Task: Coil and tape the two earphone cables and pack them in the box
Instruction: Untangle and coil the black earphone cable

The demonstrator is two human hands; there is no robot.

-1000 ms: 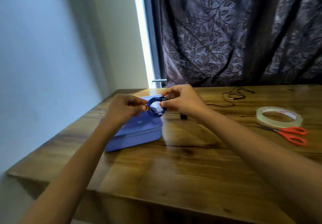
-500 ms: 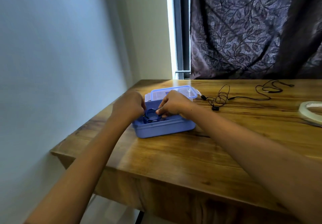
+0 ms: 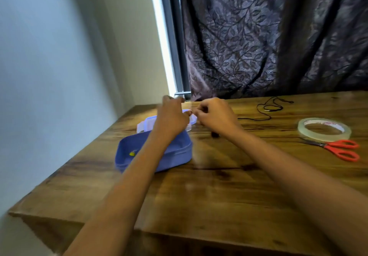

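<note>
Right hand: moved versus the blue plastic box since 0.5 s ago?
Yes. The right hand is out of the blue plastic box, now past its far right corner.

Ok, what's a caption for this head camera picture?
Left hand and right hand together by an open blue box on a table, near tape and scissors.

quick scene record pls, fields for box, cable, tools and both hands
box: blue box open on table, lid behind it
box contents: small yellow bit shows; the rest is hidden by the left forearm
cable: black earphone cable loose and uncoiled, right of the hands
tape: tape roll lying flat, far right
scissors: scissors in front of the roll
left hand: left hand over the lid, grip blurred
right hand: right hand fingers curled, hold unclear
</note>
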